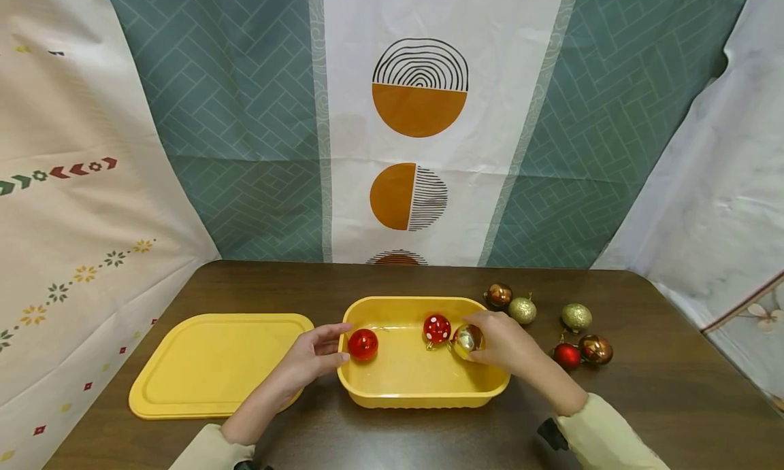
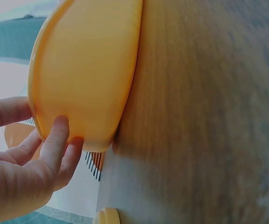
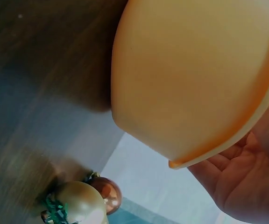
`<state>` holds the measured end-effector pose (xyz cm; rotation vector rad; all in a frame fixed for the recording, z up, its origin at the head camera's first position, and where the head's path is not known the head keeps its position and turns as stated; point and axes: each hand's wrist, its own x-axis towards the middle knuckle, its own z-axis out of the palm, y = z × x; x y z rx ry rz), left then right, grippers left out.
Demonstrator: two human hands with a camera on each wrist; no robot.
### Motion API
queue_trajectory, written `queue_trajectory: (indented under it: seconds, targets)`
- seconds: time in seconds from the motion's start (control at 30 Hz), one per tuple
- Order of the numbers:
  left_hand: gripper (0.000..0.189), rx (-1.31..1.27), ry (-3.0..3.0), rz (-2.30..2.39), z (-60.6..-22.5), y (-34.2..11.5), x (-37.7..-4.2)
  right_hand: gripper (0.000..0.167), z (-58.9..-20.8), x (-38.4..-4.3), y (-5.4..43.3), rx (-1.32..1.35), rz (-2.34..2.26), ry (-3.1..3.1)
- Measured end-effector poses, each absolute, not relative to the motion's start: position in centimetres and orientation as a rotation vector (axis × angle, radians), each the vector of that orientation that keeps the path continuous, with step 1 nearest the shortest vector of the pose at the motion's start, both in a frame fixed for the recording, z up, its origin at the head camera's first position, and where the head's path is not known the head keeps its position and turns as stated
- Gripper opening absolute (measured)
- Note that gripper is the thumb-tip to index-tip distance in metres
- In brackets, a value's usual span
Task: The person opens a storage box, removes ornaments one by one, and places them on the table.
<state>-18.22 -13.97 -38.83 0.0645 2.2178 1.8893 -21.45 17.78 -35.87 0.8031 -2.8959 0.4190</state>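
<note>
Gold bauble (image 1: 466, 341) is inside the tub (image 1: 416, 383), toward its right end: round, shiny, mirror-like. The right hand (image 1: 510, 342) reaches over the rim and has it, grip clamped round the side of the ball, thumb and fingers only a bauble's width apart. Can't tell if it's touching the bottom, tbh.

Left hand (image 1: 314, 356) has a light grip on the tub's left end, some fingertips lapping the rim and others against the smooth outer wall.

Tub's plain yellow plastic, a rounded rectangle. Also in there: a glossy red bauble (image 1: 363, 345) at the left end and a red dotted bauble (image 1: 437, 328) with white spots, right beside the gold one.

Flat yellow lid (image 1: 214, 364) with rounded corners lies left of the tub on the dark wood-grain surface (image 1: 380, 439). Over right, two rough glitter baubles (image 1: 523, 310), two glossy brown baubles (image 1: 595, 349) and a small red ball (image 1: 567, 356).
</note>
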Motion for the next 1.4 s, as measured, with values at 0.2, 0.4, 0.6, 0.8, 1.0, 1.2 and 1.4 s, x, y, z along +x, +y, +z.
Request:
queue_trajectory:
  seconds: [0.2, 0.4, 0.6, 0.8, 1.0, 1.2, 1.4]
  targets:
    - [0.05, 0.071, 2.215, 1.888, -38.9, -13.8, -18.2, 0.047, -35.8, -21.4, 17.6, 0.777, 0.315, -2.925]
    - [0.05, 0.077, 2.214, 1.887, -38.8, -13.8, -18.2, 0.036, -35.9, -21.5, 17.6, 0.809, 0.285, -2.873]
    - [0.05, 0.088, 2.212, 1.89, -38.8, -13.9, -18.2, 0.034, -35.7, -21.5, 17.7, 0.84, 0.259, -2.859]
    - [0.05, 0.09, 2.203, 1.896, -38.8, -13.8, -18.2, 0.037, -35.5, -21.6, 17.9, 0.839, 0.321, -2.833]
    - [0.049, 0.079, 2.202, 1.896, -38.8, -13.8, -18.2, 0.041, -35.1, -21.3, 18.8, 0.88, 0.421, -2.75]
    - [0.049, 0.07, 2.203, 1.901, -38.9, -13.9, -18.2, 0.049, -34.1, -20.5, 20.0, 0.807, 0.634, -2.734]
    - [0.049, 0.084, 2.198, 1.903, -38.9, -14.0, -18.2, 0.051, -33.7, -19.6, 21.8, 0.754, 0.9, -2.716]
